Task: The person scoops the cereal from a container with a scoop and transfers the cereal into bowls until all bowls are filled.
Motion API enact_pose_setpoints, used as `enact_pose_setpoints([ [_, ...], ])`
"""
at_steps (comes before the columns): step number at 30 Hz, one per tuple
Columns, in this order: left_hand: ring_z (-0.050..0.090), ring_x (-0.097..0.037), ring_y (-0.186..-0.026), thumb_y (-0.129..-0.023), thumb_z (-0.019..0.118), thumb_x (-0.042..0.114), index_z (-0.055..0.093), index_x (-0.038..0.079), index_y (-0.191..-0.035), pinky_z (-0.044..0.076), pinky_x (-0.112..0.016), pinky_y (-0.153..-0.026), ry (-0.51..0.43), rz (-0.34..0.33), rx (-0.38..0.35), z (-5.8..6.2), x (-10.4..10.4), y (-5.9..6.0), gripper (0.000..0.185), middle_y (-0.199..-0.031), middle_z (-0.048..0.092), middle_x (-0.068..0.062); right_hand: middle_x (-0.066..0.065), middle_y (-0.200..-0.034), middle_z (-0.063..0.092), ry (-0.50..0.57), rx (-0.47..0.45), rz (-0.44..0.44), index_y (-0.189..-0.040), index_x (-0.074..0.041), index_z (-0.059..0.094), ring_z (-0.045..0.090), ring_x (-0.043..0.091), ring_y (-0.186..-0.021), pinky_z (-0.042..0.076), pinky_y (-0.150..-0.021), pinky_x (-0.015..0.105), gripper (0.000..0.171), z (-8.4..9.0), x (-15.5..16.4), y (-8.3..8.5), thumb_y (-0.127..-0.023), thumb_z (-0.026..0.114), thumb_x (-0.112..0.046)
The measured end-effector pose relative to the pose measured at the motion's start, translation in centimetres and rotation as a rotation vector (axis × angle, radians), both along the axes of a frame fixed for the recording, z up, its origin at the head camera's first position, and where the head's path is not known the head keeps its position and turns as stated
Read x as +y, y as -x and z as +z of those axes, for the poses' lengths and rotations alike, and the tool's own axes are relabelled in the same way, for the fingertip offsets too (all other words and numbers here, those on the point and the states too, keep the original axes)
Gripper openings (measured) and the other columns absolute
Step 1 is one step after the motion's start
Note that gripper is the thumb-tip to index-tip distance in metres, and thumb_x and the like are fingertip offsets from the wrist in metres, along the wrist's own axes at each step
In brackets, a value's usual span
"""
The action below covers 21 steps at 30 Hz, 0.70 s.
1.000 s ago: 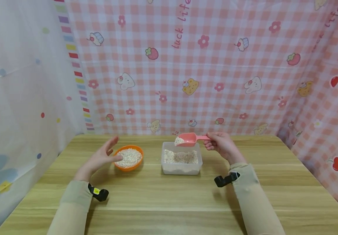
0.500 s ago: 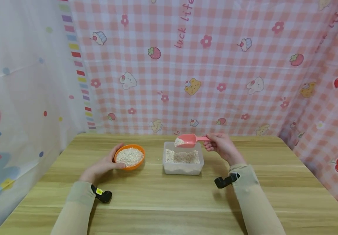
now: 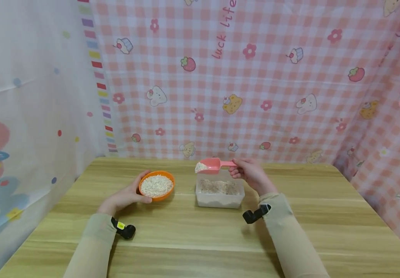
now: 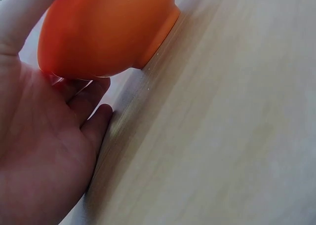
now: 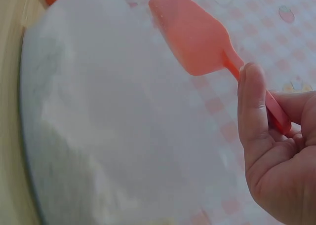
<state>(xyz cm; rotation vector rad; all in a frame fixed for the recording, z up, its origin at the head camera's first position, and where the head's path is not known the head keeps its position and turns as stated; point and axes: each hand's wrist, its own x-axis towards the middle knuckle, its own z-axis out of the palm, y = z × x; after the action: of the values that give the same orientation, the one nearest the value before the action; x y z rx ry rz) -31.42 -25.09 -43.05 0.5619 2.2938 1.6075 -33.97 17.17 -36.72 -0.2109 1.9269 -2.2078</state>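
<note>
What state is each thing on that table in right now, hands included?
Bowl: full of grain, on the table.
Tub: open, partly filled with grain.
Scoop: loaded, raised above the tub.
Left hand: cupping the bowl's side.
Right hand: pinching the scoop's handle.

Wooden table (image 3: 200, 239) — orange bowl (image 3: 156, 186), clear tub (image 3: 219, 193) on it.
</note>
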Motion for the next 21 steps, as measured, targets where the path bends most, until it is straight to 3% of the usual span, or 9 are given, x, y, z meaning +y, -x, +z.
enact_pose_setpoints([
  [7, 0.007, -0.04, -0.142, -0.079, 0.079, 0.013, 0.002, 0.013, -0.156, 0.003, -0.06, -0.111, -0.01, 0.012, -0.024, -0.1, -0.1, 0.0, 0.108, -0.156, 0.006, -0.025, 0.005, -0.07, 0.066, -0.012, 0.048, 0.042, -0.119, 0.014, 0.054, 0.063, 0.01, -0.059, 0.055, -0.059, 0.022, 0.031, 1.1, -3.0, 0.5, -0.104, 0.045, -0.011],
  [13, 0.01, -0.04, -0.141, -0.079, 0.079, 0.013, 0.003, 0.014, -0.155, 0.004, -0.06, -0.112, -0.023, 0.01, -0.03, -0.2, 0.0, -0.1, 0.107, -0.155, 0.01, -0.025, 0.008, -0.071, 0.066, -0.006, 0.029, 0.053, -0.128, 0.017, 0.051, 0.064, 0.011, -0.059, 0.055, -0.059, 0.023, 0.037, 1.6, -5.3, 1.0, -0.103, 0.047, -0.01],
  [21, 0.013, -0.04, -0.14, -0.08, 0.078, 0.014, 0.004, 0.011, -0.155, 0.006, -0.059, -0.112, -0.029, 0.006, -0.015, -0.1, 0.0, 0.0, 0.106, -0.155, 0.013, -0.024, 0.009, -0.07, 0.066, -0.015, 0.003, 0.07, -0.124, 0.019, 0.052, 0.064, 0.012, -0.058, 0.055, -0.058, 0.023, 0.036, 1.6, -7.9, 1.8, -0.102, 0.049, -0.009],
])
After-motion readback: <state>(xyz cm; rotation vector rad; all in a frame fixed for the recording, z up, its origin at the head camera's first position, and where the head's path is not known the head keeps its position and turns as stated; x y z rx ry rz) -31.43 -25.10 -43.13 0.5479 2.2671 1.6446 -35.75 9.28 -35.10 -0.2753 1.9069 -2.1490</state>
